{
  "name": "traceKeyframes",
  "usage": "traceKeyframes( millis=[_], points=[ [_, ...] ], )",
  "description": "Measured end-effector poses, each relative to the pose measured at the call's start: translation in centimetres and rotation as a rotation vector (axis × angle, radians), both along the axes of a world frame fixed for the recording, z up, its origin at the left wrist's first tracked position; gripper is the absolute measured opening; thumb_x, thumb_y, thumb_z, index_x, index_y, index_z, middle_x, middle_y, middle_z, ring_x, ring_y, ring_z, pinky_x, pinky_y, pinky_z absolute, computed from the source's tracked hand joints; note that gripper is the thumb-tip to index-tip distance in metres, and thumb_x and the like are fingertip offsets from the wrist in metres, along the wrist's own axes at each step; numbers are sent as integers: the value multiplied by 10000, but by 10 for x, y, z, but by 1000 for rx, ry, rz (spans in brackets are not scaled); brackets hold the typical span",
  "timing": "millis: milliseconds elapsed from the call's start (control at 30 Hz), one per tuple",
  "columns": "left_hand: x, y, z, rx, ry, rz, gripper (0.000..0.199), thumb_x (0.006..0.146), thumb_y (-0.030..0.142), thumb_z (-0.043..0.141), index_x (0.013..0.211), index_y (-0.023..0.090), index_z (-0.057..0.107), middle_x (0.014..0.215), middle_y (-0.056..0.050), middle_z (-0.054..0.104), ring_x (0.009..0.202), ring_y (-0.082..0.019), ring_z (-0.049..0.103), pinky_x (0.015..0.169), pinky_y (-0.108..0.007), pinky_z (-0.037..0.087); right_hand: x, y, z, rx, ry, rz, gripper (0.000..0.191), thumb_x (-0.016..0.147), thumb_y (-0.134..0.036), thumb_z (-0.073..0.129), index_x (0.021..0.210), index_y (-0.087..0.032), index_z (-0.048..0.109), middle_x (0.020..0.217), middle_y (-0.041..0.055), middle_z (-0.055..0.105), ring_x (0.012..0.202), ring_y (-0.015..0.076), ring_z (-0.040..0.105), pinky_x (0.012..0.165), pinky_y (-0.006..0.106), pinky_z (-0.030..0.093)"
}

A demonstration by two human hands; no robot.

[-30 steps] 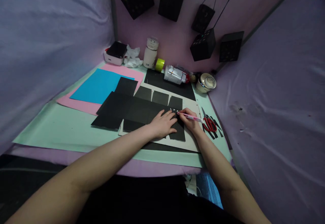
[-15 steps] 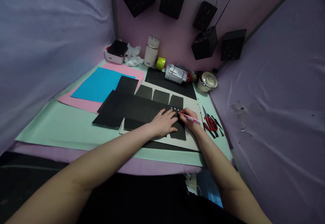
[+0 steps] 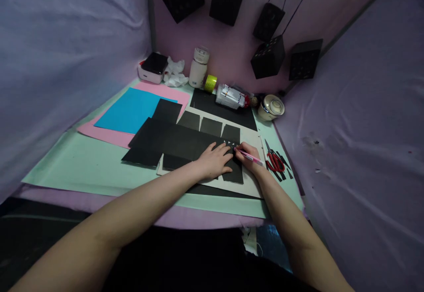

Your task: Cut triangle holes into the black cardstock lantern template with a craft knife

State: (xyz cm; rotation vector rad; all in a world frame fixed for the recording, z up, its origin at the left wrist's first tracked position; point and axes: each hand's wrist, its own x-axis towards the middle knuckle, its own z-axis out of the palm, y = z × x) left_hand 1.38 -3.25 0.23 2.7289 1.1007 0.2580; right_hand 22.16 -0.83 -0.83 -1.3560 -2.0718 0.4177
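Observation:
A large black paper cutout (image 3: 175, 140) with flaps along its edges lies over a pale board (image 3: 248, 187). My left hand (image 3: 214, 161) rests on the black paper with its fingers spread. Just right of it, my right hand (image 3: 247, 154) is closed on a pink pen (image 3: 249, 156), its tip at the paper near a short row of small white triangles (image 3: 229, 143). What lies under my left palm is hidden.
Red-handled scissors (image 3: 274, 161) lie among black scraps at the right. Blue paper (image 3: 129, 111) sits on pink paper (image 3: 109, 139) at the left. A bottle (image 3: 198, 69), yellow tape roll (image 3: 210, 83) and lidded jar (image 3: 270, 108) stand behind. Black boxes (image 3: 267, 58) hang above.
The whole view has shifted very slightly. My right hand's pen tip is a touch further right on the paper; my left hand stays in place.

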Motion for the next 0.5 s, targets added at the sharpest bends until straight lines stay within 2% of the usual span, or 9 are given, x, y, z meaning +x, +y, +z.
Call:
traceKeyframes(
  millis=[267,500],
  points=[
    [-1,2,-4,8,-14,-2,492,947,511,505,1333,206,525,1516,-127,404,1445,-296,274,1154,-513,197,1,-2,1,1,-1,-6,144,795,-329,561,709,-214,575,648,-4,601,595,142,523,574,253,398],
    [-1,-1,1,-15,-3,-2,496,950,490,511,1344,190,516,1528,-129,385,1452,-295,255,1161,-512,181,1,-2,-1,-5,45,3,164,803,-353,565,724,-211,586,653,-5,605,593,143,525,569,256,401]
  ],
)
